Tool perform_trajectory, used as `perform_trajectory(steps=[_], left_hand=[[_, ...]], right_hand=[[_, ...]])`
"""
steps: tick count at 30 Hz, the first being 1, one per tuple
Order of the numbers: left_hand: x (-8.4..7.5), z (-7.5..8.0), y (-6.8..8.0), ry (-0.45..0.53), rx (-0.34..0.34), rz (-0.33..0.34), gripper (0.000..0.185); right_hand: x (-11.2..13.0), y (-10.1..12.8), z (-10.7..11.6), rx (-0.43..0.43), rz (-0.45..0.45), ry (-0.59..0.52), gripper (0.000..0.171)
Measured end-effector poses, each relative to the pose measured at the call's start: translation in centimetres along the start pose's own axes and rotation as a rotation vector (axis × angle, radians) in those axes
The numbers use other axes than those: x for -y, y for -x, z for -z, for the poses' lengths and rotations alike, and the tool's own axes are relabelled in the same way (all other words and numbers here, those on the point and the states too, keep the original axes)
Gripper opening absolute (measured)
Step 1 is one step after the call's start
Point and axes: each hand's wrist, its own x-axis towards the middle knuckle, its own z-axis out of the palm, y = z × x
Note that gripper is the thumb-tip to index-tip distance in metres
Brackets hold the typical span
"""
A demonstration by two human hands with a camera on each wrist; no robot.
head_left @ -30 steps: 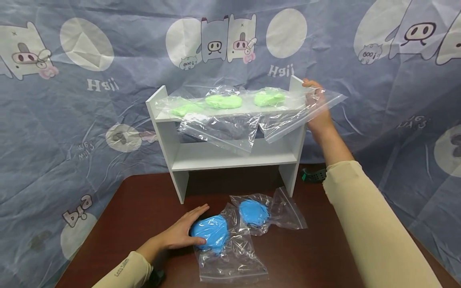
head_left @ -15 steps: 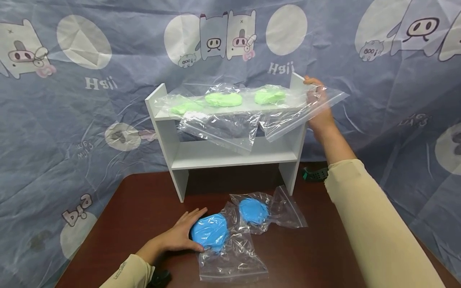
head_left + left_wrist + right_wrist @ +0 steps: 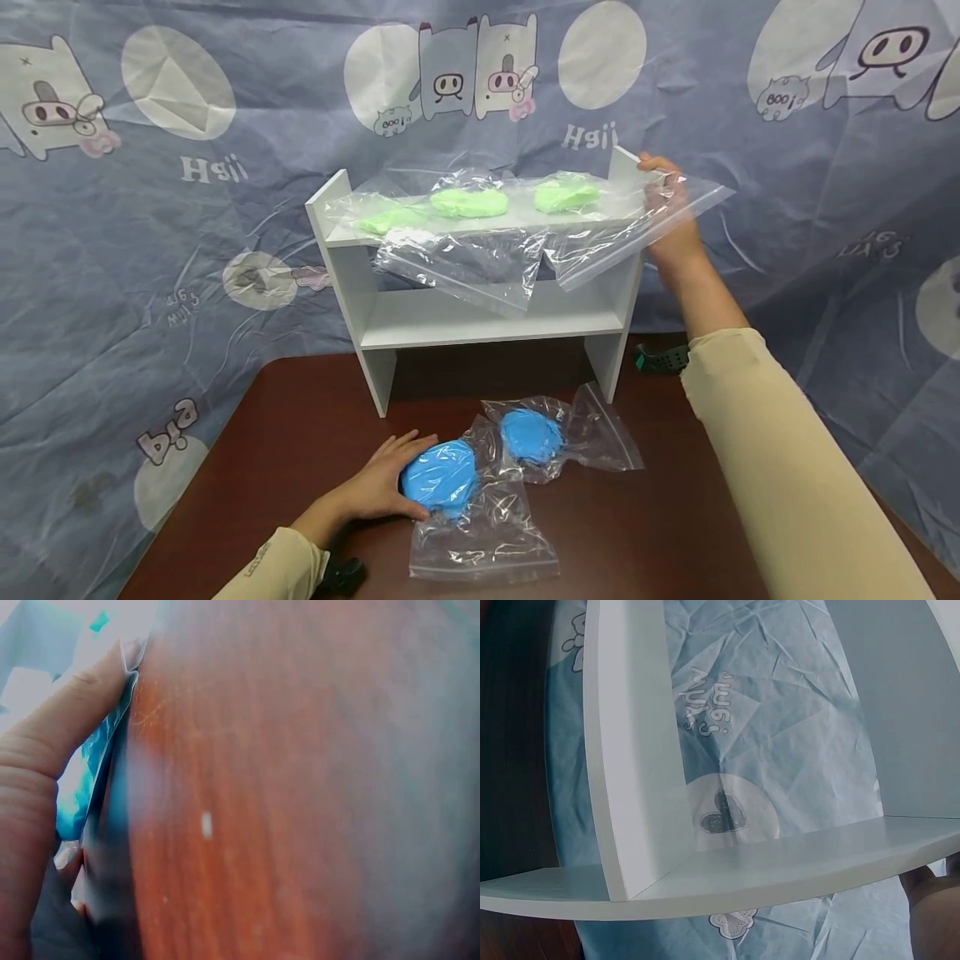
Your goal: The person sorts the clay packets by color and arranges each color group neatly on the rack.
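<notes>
My left hand (image 3: 386, 483) grips the left side of a zip bag with a flat, round blue clay-like lump (image 3: 440, 477), lying on the table; the left wrist view shows the thumb (image 3: 67, 720) at the bag's edge. Just right of it lies a second zip bag with a blue lump (image 3: 531, 435). My right hand (image 3: 671, 221) holds the upper right side panel of a small white shelf (image 3: 491, 321), partly behind a clear bag. Three bagged light green lumps, among them the middle one (image 3: 468, 202), rest on the top board, their bag ends hanging over its front.
A dark strap-like thing (image 3: 662, 359) lies right of the shelf's foot. Behind the dark red table (image 3: 300, 433) hangs a blue printed cloth (image 3: 262, 100). The shelf's middle board (image 3: 487, 325) bears nothing.
The head view has tilted slightly, so the scene sits a little higher. My left fingers have shifted slightly around the blue lump's bag; the right hand stays at the shelf.
</notes>
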Motion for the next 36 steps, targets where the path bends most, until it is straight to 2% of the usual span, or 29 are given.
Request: perform_trajectory(steps=[6, 12, 16, 22, 29, 36], left_hand=[[0.4, 0.1, 0.2, 0.087, -0.017, 0.014, 0.105], [-0.1, 0.5, 0.5, 0.062, -0.064, -0.014, 0.102], [-0.2, 0.7, 0.5, 0.057, -0.094, -0.023, 0.099], [-0.1, 1.0, 0.5, 0.106, -0.117, -0.009, 0.097], [0.1, 1.6, 0.5, 0.149, -0.18, 0.03, 0.094], [-0.4, 2.9, 0.6, 0.206, -0.191, 0.051, 0.092]], right_hand=[[0.0, 0.2, 0.0, 0.001, 0.029, -0.023, 0.019], [-1.2, -0.5, 0.4, -0.012, 0.034, -0.011, 0.018], [-1.0, -0.5, 0.3, -0.013, 0.031, -0.003, 0.019], [0.2, 0.2, -0.2, -0.013, 0.011, -0.021, 0.019], [0.5, 0.5, -0.5, -0.005, 0.012, -0.045, 0.018], [0.6, 0.5, -0.4, -0.007, 0.021, -0.004, 0.018]])
